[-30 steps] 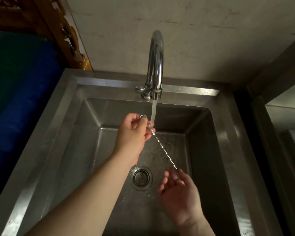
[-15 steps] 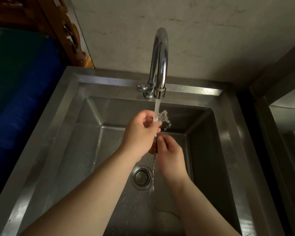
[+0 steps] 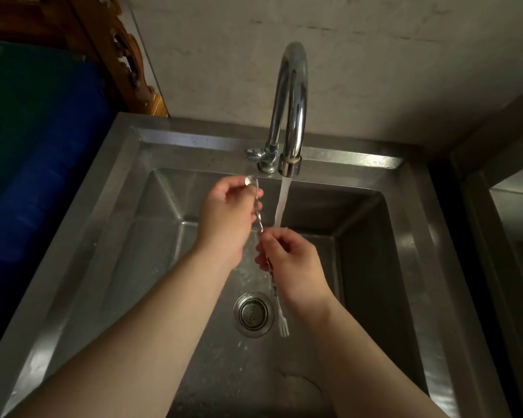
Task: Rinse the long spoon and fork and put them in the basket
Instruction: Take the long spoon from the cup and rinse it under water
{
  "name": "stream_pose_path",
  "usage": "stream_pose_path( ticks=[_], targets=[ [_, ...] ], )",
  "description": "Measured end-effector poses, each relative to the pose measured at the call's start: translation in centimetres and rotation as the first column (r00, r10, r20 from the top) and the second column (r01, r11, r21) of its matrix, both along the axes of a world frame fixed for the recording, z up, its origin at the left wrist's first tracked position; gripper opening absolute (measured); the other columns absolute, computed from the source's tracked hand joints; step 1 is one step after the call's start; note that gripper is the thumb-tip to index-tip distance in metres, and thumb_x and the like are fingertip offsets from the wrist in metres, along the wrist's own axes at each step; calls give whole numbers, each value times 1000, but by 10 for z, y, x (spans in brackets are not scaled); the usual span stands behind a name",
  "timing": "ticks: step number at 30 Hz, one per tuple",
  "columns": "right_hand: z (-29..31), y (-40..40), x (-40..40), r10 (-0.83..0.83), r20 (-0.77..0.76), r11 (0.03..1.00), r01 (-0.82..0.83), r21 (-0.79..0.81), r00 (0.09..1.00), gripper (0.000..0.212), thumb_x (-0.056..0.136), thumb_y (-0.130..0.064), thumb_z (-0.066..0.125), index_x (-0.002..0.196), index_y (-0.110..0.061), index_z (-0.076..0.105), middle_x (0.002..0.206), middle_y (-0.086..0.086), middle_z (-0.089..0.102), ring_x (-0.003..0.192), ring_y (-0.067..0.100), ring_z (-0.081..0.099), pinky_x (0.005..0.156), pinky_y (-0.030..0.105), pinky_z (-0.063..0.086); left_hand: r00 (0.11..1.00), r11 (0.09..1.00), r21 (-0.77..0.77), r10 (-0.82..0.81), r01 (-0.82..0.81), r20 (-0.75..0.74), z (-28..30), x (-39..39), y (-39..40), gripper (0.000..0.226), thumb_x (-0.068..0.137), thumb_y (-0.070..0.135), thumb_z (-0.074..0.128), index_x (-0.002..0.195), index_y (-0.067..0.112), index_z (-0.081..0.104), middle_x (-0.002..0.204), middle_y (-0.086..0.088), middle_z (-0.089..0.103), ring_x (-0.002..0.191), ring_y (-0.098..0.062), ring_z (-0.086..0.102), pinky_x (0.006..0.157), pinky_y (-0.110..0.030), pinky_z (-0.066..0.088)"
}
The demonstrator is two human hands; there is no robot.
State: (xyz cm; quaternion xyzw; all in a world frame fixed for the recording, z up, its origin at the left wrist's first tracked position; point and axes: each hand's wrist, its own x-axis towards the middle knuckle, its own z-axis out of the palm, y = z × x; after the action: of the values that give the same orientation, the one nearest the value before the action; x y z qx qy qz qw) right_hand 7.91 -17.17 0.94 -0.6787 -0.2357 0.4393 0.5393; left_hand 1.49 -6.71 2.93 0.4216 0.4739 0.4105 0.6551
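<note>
A long thin metal utensil with a twisted stem [image 3: 259, 220] hangs nearly upright over the steel sink [image 3: 124, 188]. Its spoon bowl [image 3: 250, 180] is at the top and a small fork end [image 3: 283, 326] at the bottom, beside the drain. My left hand [image 3: 224, 218] pinches it just under the spoon bowl. My right hand [image 3: 293, 265] is closed around the stem lower down. Water [image 3: 282, 203] runs from the tap [image 3: 290, 110] just right of the stem and lands on my right hand's fingers. No basket is in view.
The round drain strainer [image 3: 253, 314] sits in the wet sink floor. A blue surface [image 3: 34, 152] and carved brown wood [image 3: 124, 55] lie to the left. A bare wall stands behind the tap, and a second steel edge [image 3: 501, 224] is at the right.
The utensil has swung from slanted to nearly upright. My right hand rose to grip the stem, then slid down it. My left hand shifted left, taking the spoon end out of the stream.
</note>
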Motion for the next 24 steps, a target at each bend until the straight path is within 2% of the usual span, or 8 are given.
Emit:
stream_pose_path(
  ticks=[3,6,8,10,12,17,21,24],
  targets=[
    [3,1,3,31,-54,1000,-30,6,998,11,93,-14,62,90,-8,71,69,0,67,57,5,60,57,15,49,997,996,-68,66,-65,25,4,-2,15,16,89,3,60,91,18,63,70,3,73,56,-5,62,49,-16,47],
    [9,-3,13,73,-44,995,-76,-63,996,10,93,-14,63,92,-10,72,68,3,65,54,5,58,54,18,50,994,988,-125,98,-91,48,5,-1,23,13,90,4,62,92,16,64,74,1,73,62,-9,66,54,-18,51],
    [15,-7,27,165,60,976,-155,-151,984,13,93,-18,62,87,-15,73,66,3,65,52,9,58,54,25,52,987,976,-177,141,-126,73,5,1,27,12,90,4,62,90,16,63,78,-2,72,65,-11,68,57,-21,54],
    [22,-13,44,312,268,929,-233,-288,912,20,93,-27,60,79,-19,72,61,-1,65,50,11,59,56,33,54,974,958,-231,200,-171,108,4,2,32,12,90,3,60,89,15,61,78,-3,70,65,-12,68,59,-21,55],
    [32,-16,60,372,406,903,-224,-367,835,21,91,-35,60,78,-23,73,58,-3,67,47,7,58,52,29,53,955,931,-293,266,-218,135,2,-1,36,11,90,1,57,89,12,59,74,-3,67,62,-11,66,60,-21,56],
    [52,-12,80,335,479,930,-203,-306,811,14,90,-31,64,80,-27,74,66,-16,69,47,1,59,42,11,43,895,825,-460,428,-329,128,-12,-17,42,15,90,1,57,79,10,61,71,-4,64,58,-8,64,53,-14,53],
    [58,-3,71,223,371,971,-173,-163,902,8,89,-23,67,84,-25,73,71,-12,74,55,4,65,52,18,52,838,717,-571,538,-399,90,-29,-33,41,18,87,-3,58,73,8,60,68,-5,61,47,-5,62,45,-12,48],
    [60,5,55,173,295,985,-157,-76,940,5,89,-19,69,86,-17,72,70,-5,74,55,4,65,51,13,48,812,639,-648,581,-414,55,-47,-46,33,21,86,-6,59,72,9,57,67,-3,56,42,-3,56,41,-12,45]
  ],
)
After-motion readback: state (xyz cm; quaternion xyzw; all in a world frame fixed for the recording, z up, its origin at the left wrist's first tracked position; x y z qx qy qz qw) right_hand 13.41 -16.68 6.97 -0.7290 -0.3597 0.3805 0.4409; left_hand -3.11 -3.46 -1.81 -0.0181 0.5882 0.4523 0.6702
